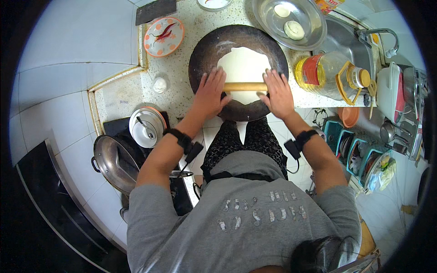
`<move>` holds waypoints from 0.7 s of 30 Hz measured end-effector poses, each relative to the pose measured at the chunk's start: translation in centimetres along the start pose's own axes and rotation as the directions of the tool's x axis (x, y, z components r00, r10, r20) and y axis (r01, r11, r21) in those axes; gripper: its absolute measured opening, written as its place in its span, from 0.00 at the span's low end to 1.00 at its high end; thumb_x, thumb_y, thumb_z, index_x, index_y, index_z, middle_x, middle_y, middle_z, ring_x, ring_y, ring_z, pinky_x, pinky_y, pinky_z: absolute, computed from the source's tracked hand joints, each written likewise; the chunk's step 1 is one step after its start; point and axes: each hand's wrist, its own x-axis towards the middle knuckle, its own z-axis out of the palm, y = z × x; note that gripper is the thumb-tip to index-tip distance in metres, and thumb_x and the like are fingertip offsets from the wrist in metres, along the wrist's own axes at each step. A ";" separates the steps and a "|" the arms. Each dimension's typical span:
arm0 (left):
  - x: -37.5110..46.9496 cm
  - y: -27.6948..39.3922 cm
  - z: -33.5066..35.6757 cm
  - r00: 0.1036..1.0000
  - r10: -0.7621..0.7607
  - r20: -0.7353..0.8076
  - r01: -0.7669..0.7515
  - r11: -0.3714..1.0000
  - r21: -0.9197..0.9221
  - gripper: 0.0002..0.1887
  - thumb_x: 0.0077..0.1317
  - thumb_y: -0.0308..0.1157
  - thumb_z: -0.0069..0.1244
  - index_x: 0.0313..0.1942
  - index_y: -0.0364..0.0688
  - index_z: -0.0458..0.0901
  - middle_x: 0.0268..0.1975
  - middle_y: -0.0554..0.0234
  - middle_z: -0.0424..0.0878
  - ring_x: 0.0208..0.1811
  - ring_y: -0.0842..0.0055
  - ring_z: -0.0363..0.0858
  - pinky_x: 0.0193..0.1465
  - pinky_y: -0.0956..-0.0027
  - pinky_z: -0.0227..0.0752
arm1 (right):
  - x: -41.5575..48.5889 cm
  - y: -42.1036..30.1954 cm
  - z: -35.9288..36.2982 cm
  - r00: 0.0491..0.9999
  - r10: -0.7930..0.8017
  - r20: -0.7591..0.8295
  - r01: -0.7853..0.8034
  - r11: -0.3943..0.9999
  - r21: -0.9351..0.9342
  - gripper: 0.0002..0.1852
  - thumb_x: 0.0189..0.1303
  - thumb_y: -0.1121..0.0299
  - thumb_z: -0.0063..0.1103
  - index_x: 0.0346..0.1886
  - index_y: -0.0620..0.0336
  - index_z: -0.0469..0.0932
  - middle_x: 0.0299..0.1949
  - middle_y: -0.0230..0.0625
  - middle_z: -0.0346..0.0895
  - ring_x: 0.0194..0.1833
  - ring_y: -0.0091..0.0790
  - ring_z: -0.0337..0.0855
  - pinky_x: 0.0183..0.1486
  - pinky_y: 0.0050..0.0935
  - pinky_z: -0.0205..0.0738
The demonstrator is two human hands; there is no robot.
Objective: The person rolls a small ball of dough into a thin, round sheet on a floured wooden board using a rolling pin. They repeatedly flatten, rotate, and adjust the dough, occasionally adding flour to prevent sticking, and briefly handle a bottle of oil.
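Note:
A flat sheet of dough [244,66] lies on a round dark board [205,44] at the counter's front edge. Across its lower part runs a wooden rolling pin [245,86]. My left hand [211,92] lies over the pin's left end with the fingers stretched forward. Over the right end rests my right hand [279,92], palm down, fingers spread a little. The pin's two ends are hidden under the hands. Behind the board, to the right, a steel basin [315,34] holds a coiled piece of dough [294,30] and a smaller round piece [282,10].
Right of the board lies a large oil bottle [329,75], beside the sink [355,41]. A plate with red chillies [164,47] stands back left. A small white dish [159,85], stacked bowls [143,131] and a steel wok [114,167] are at the left.

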 end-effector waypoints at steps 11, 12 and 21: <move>-4.0 1.1 -1.4 0.975 0.090 0.204 -0.053 0.982 -0.180 0.37 0.77 0.50 0.48 0.74 0.31 0.60 0.81 0.42 0.55 0.84 0.51 0.50 0.85 0.45 0.41 | -4.2 -0.7 0.0 0.981 -0.150 -0.125 0.163 0.982 0.099 0.25 0.65 0.72 0.57 0.66 0.63 0.75 0.63 0.45 0.76 0.67 0.48 0.74 0.73 0.47 0.66; -2.2 0.7 -1.1 0.996 0.032 0.080 -0.013 0.975 -0.220 0.35 0.76 0.46 0.50 0.73 0.31 0.62 0.79 0.40 0.57 0.82 0.49 0.52 0.84 0.45 0.44 | -3.9 -0.7 0.0 0.984 -0.143 -0.102 0.153 0.984 0.092 0.24 0.64 0.73 0.55 0.65 0.62 0.76 0.61 0.45 0.76 0.64 0.47 0.75 0.70 0.46 0.68; 9.7 -3.1 0.7 0.837 -0.525 0.156 0.542 0.751 -0.379 0.23 0.66 0.35 0.62 0.56 0.33 0.76 0.53 0.40 0.82 0.55 0.55 0.82 0.58 0.55 0.75 | -7.6 1.1 -2.2 0.991 -0.126 -0.044 0.133 0.970 0.203 0.19 0.59 0.77 0.56 0.56 0.63 0.78 0.51 0.45 0.77 0.55 0.51 0.77 0.62 0.44 0.71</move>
